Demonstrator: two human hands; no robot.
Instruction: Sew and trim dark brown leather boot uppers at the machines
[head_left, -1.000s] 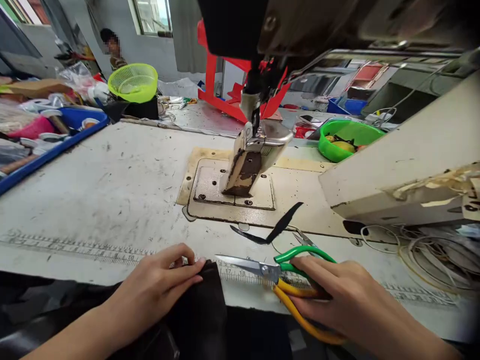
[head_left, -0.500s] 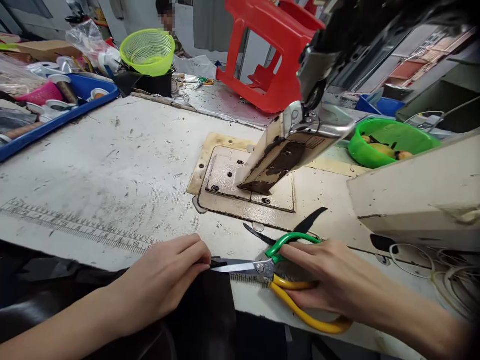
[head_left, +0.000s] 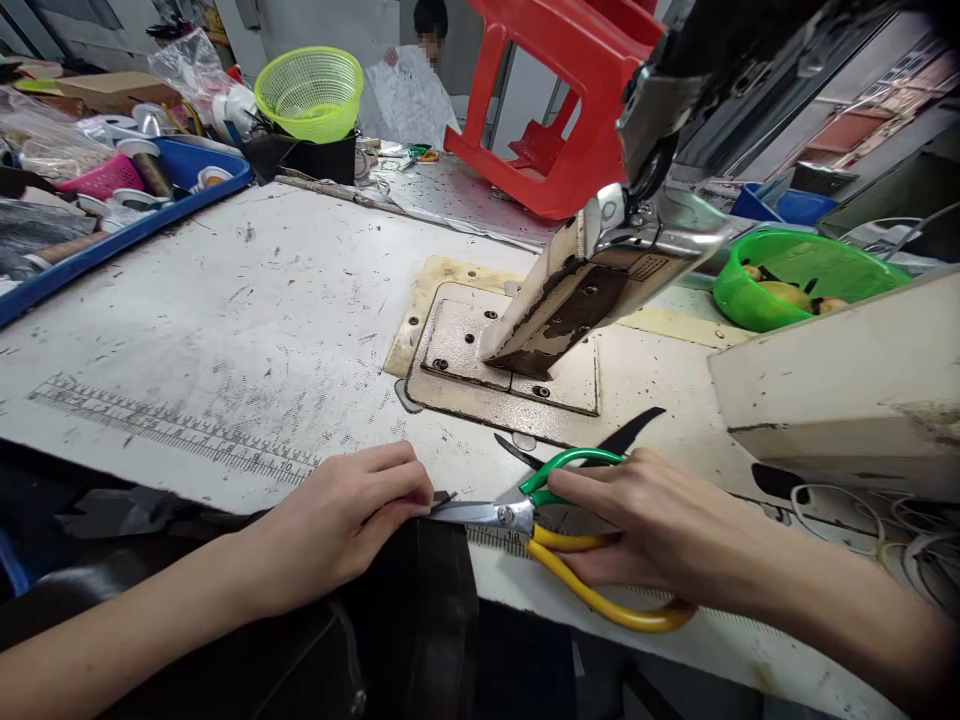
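Note:
My left hand [head_left: 360, 525] pinches the top edge of a dark leather-like piece [head_left: 439, 620], which hangs over the table's front edge. In my right hand [head_left: 645, 515] are scissors [head_left: 505, 515] with one green and one yellow handle loop. Their blades point left, look nearly closed, and reach the pinched edge at my left fingertips. A small dark end sticks up by the blades. My left fingers partly hide the blade tips. Thin black strips [head_left: 631, 432] lie on the table just beyond the green handle.
A sewing machine [head_left: 555, 290] stands ahead, its pale body [head_left: 832, 370] to the right. A printed ruler [head_left: 225, 450] runs along the table front. Beyond are a blue tray [head_left: 127, 232], a yellow-green basket [head_left: 309, 95], a red stool [head_left: 540, 180], a green bowl [head_left: 765, 295] and a person [head_left: 430, 20].
The scissor blades have come closer together at the dark edge. My view has shifted slightly. The far person now holds up a pale sheet.

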